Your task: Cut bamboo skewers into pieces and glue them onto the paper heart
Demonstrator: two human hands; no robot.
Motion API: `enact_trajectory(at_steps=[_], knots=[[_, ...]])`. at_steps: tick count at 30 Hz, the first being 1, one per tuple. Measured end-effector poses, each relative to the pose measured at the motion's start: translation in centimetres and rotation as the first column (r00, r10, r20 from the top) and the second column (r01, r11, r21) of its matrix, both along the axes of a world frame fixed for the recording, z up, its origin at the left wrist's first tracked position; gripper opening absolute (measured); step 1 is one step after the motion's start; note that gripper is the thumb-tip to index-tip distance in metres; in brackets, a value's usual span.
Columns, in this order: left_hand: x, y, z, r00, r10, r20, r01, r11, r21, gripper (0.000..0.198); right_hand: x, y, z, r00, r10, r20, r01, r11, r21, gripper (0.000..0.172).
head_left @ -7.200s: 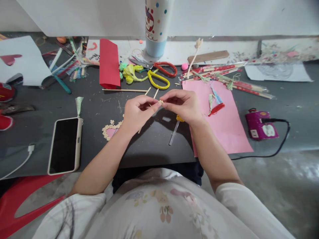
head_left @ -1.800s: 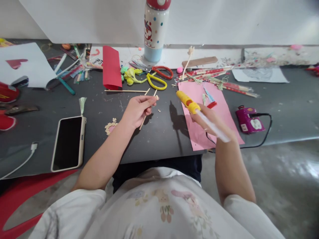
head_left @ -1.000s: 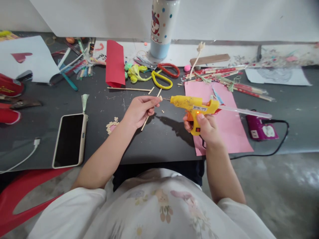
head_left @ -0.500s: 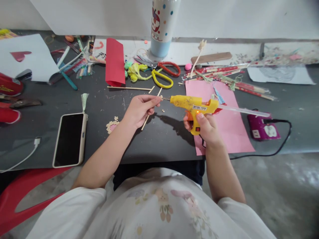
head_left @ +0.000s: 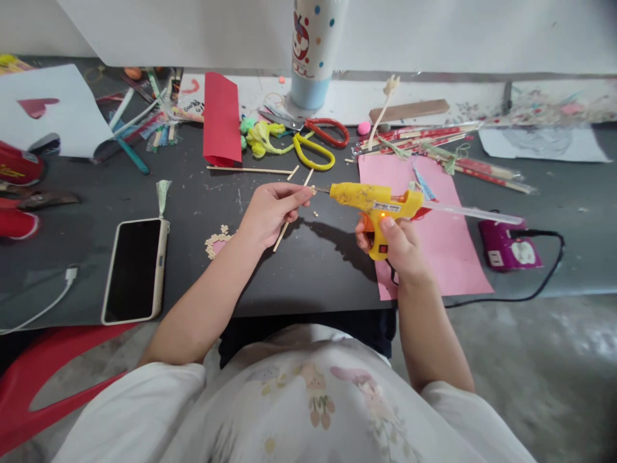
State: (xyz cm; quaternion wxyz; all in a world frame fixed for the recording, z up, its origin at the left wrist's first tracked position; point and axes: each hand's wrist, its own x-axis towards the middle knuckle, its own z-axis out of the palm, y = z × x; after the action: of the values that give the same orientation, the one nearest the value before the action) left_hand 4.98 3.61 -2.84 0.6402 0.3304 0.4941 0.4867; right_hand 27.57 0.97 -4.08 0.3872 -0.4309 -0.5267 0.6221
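Since 1.8 s ago, the gun (head_left: 362, 195) has swung level, right of centre; the right hand (head_left: 402, 249) grips it, probably to steady the nozzle (head_left: 324, 190) at the pale piece (head_left: 313, 190) near mid-frame. The left hand (head_left: 274, 212) pinches this piece by 1 side, presumably to leave the other exposed.

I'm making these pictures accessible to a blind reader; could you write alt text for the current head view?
A person's right hand points a yellow glue gun at a tiny pale piece pinched in the left hand. The cluttered dark table around them has a phone at left, red-and-yellow-handled scissors farther back, and pink paper at right.
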Motion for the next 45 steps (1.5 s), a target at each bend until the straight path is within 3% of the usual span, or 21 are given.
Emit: enact_trajectory(at_steps=[45], knots=[[0.1,0.02,-0.33,0.996,0.034,-0.077,-0.03,0.998,0.052,0.022,0.05,0.1,-0.08,1.0,0.025,-0.013,-0.025,1.0,0.0,0.033]])
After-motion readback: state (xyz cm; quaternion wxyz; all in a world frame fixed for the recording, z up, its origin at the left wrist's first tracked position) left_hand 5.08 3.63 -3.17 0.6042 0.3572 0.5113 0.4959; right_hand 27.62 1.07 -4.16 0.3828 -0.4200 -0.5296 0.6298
